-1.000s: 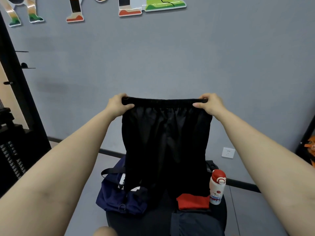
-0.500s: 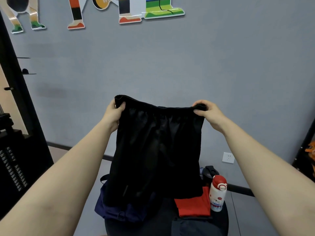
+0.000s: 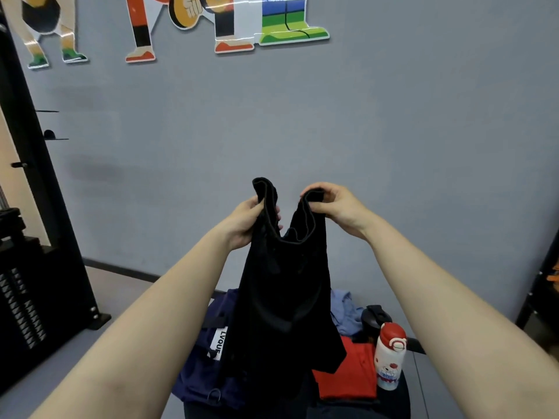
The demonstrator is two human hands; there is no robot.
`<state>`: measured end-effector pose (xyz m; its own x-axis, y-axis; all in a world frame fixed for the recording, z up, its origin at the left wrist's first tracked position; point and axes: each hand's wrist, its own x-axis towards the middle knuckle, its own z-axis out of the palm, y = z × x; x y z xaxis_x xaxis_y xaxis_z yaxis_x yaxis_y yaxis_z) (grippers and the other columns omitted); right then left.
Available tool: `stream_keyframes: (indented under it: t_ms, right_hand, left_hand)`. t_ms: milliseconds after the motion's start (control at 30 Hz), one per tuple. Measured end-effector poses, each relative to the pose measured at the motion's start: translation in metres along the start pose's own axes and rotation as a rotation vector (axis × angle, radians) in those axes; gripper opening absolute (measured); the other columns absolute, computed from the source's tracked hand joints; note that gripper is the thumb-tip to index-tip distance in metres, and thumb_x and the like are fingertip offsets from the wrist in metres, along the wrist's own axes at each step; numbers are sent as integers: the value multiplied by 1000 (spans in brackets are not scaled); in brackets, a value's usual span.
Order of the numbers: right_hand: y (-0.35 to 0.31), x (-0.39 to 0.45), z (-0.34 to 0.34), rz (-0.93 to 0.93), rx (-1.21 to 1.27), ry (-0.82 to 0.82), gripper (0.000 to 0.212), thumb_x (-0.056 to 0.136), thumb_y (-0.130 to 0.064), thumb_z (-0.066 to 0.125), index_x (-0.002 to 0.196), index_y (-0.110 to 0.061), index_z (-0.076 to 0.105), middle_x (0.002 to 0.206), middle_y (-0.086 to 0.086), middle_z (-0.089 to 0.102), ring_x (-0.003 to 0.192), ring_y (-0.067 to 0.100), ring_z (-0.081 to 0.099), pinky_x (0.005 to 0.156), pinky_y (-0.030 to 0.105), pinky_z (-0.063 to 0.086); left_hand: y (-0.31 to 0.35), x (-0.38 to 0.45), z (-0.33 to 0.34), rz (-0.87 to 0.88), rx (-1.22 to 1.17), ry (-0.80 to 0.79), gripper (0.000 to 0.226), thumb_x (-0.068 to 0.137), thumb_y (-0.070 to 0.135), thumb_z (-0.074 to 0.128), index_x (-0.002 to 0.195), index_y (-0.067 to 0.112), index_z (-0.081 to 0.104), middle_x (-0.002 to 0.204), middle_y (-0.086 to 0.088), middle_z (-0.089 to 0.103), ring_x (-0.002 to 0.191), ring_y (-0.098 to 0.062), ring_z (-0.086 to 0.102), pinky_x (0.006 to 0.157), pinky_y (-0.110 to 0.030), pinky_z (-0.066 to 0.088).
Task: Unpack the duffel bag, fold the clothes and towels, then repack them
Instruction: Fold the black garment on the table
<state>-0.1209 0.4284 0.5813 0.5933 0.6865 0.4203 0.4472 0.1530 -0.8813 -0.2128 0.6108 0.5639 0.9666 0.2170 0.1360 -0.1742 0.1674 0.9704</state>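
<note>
A pair of black shorts [image 3: 284, 297] hangs in the air in front of me, folded lengthwise with its waistband sagging between my hands. My left hand [image 3: 246, 222] grips one end of the waistband. My right hand [image 3: 335, 207] pinches the other end, close beside the left. Below, the navy duffel bag [image 3: 205, 367] with a white label lies on a dark round table [image 3: 396, 403]. A folded red garment [image 3: 348, 373] lies on the table right of the bag. A light blue garment [image 3: 344, 313] is bunched behind it.
A white bottle with a red cap [image 3: 388, 358] stands at the table's right side, with a black bottle [image 3: 372, 319] behind it. A black weight machine [image 3: 33, 267] fills the left. A grey wall with cartoon stickers is ahead. A dark rack [image 3: 541, 291] stands at the right edge.
My hands have come together, bringing the two ends of the waistband close so the shorts fold in half lengthwise. The head view has tilted upward slightly.
</note>
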Motion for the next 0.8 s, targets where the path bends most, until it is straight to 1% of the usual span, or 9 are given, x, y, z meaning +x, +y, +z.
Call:
stream_keyframes:
  t_ms: [100, 167, 267, 367, 433, 533, 667, 733, 800]
  right_hand:
    - [-1, 4, 9, -15, 8, -10, 19, 84, 5, 64, 91, -13, 63, 83, -6, 67, 79, 5, 65, 75, 18, 49]
    - [-3, 5, 14, -17, -7, -10, 18, 85, 1, 65, 92, -16, 63, 84, -9, 67, 82, 3, 65, 77, 17, 48]
    - [-6, 6, 14, -4, 4, -25, 19, 87, -4, 65, 98, -19, 60, 93, -6, 67, 88, 6, 64, 80, 19, 48]
    - [-9, 5, 13, 55, 64, -91, 33, 89, -5, 62, 116, -22, 52, 88, -4, 69, 83, 10, 65, 75, 19, 48]
    - [-10, 5, 12, 90, 47, -118, 45, 90, -5, 61, 130, -21, 48, 97, -3, 68, 93, 11, 65, 82, 19, 48]
    - [-10, 3, 12, 106, -44, -153, 30, 90, -7, 61, 119, -14, 60, 106, -3, 68, 101, 7, 63, 90, 19, 47]
    - [-5, 1, 11, 141, -45, -143, 24, 89, -10, 63, 111, -19, 61, 102, -5, 68, 98, 7, 64, 84, 19, 49]
    - [0, 1, 11, 138, -44, -73, 26, 88, -10, 65, 111, -19, 57, 100, -2, 68, 93, 10, 65, 79, 21, 50]
    - [4, 2, 11, 113, -70, 62, 27, 86, -10, 68, 110, -14, 56, 96, 2, 68, 87, 13, 66, 77, 21, 52]
  left_hand:
    - [0, -1, 10, -37, 90, -64, 14, 100, 11, 44, 90, 11, 53, 73, 0, 59, 51, -6, 56, 51, -19, 50]
    - [0, 1, 13, -56, 90, -85, 14, 99, 9, 45, 105, 6, 58, 69, 3, 65, 55, -5, 60, 53, -17, 51]
    - [3, 3, 15, -93, 86, -59, 32, 97, 11, 50, 126, -3, 51, 78, -3, 64, 62, -9, 62, 58, -19, 53]
    - [6, 3, 17, -129, 170, -44, 24, 97, 15, 50, 116, 2, 56, 75, -3, 60, 56, -9, 59, 51, -19, 48]
    - [7, 1, 19, -148, 215, -27, 18, 96, 20, 53, 105, 6, 57, 68, -1, 59, 48, -7, 58, 45, -18, 45]
    - [7, 0, 20, -157, 233, 23, 16, 96, 24, 53, 96, 9, 57, 64, -1, 58, 44, -8, 56, 42, -18, 43]
    - [3, 5, 13, -91, 319, -8, 16, 94, 16, 56, 108, 8, 59, 81, -7, 61, 64, -16, 56, 55, -23, 45]
    - [1, 5, 9, -74, 307, -12, 12, 93, 16, 58, 102, 9, 61, 80, -6, 62, 65, -15, 56, 57, -22, 45]
    - [0, 3, 2, -49, 259, -15, 23, 95, 31, 54, 101, 11, 62, 87, -4, 66, 77, -17, 62, 64, -23, 48]
